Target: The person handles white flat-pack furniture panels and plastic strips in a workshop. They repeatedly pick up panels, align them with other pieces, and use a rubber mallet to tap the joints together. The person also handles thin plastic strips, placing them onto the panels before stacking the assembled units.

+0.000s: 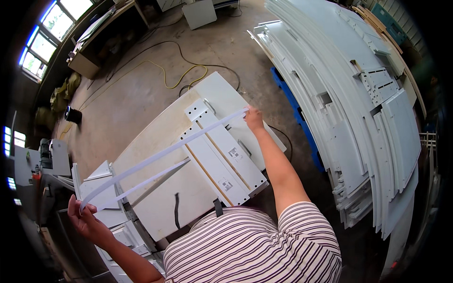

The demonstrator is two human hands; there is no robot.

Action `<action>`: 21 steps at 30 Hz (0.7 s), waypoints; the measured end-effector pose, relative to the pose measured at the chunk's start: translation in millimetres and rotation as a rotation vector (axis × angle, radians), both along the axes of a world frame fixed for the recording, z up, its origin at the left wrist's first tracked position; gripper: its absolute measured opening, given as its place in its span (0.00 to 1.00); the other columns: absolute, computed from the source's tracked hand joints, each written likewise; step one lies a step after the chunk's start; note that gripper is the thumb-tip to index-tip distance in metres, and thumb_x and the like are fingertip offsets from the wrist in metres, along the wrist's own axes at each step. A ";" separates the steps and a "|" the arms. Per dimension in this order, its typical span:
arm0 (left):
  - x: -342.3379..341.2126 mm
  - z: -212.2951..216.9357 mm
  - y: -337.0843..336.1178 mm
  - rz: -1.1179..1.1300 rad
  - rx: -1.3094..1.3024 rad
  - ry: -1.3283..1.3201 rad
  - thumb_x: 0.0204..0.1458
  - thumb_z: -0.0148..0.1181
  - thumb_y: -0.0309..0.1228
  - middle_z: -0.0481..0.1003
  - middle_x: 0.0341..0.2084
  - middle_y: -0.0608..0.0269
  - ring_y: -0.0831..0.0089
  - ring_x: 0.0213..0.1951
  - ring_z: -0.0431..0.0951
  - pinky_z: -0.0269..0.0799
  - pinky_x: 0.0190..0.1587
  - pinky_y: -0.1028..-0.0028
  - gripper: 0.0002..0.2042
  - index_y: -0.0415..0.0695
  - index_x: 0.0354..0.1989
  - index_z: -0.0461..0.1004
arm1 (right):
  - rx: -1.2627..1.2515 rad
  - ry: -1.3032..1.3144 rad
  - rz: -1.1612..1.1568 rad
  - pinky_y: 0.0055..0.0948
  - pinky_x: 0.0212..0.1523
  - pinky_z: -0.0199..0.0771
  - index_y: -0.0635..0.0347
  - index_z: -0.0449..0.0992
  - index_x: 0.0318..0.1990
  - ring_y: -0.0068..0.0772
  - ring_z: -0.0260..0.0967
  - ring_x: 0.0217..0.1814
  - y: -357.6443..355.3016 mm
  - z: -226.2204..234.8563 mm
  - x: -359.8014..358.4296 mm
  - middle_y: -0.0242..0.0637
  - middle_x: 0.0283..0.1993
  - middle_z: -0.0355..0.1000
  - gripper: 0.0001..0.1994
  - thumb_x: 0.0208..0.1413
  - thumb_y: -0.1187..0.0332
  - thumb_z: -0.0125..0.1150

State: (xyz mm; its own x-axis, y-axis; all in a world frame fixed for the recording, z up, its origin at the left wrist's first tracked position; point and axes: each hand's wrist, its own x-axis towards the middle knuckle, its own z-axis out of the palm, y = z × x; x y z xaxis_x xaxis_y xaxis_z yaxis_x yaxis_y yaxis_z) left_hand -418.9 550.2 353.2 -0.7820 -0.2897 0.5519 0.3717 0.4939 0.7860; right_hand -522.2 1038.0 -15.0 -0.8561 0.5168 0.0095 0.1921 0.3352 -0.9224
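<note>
A long, thin, flexible white strip (160,153) is tinged lilac. The flat rectangular white panels (214,156) carry 2 ochre lines and black dots. Dark stripes cross the whitish short-sleeved shirt (250,245). The pallet (299,115) is blue.

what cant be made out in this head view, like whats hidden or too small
All in the head view:
- Part of the white strip at each end: covered by the fingers of the left hand and right hand.
- Print on the labels: too small to read.
- Part of the tabletop's near edge: behind the striped shirt.
- Most of the blue pallet: hidden by the stacked white panels.
</note>
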 end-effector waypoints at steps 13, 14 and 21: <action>22.3 8.7 21.7 0.067 -0.109 -0.055 0.54 0.45 0.20 0.67 0.24 0.68 0.82 0.27 0.63 0.61 0.34 0.83 0.15 0.35 0.49 0.70 | 0.267 0.141 0.261 0.31 0.33 0.75 0.63 0.75 0.34 0.40 0.73 0.28 -28.5 -45.9 -14.6 0.44 0.27 0.74 0.08 0.51 0.72 0.49; 23.5 8.2 20.0 0.073 -0.105 -0.059 0.54 0.45 0.20 0.67 0.24 0.68 0.82 0.27 0.63 0.61 0.34 0.83 0.14 0.35 0.49 0.70 | 0.291 0.193 0.234 0.31 0.33 0.75 0.62 0.76 0.34 0.40 0.73 0.28 -26.1 -48.6 -16.3 0.43 0.27 0.74 0.08 0.51 0.73 0.49; 24.6 4.4 21.9 0.071 -0.169 -0.047 0.53 0.45 0.20 0.67 0.24 0.68 0.83 0.26 0.63 0.62 0.32 0.82 0.13 0.37 0.46 0.72 | 0.425 0.070 0.267 0.30 0.33 0.75 0.59 0.78 0.35 0.36 0.75 0.29 -18.2 -68.5 -22.7 0.43 0.30 0.76 0.11 0.49 0.74 0.47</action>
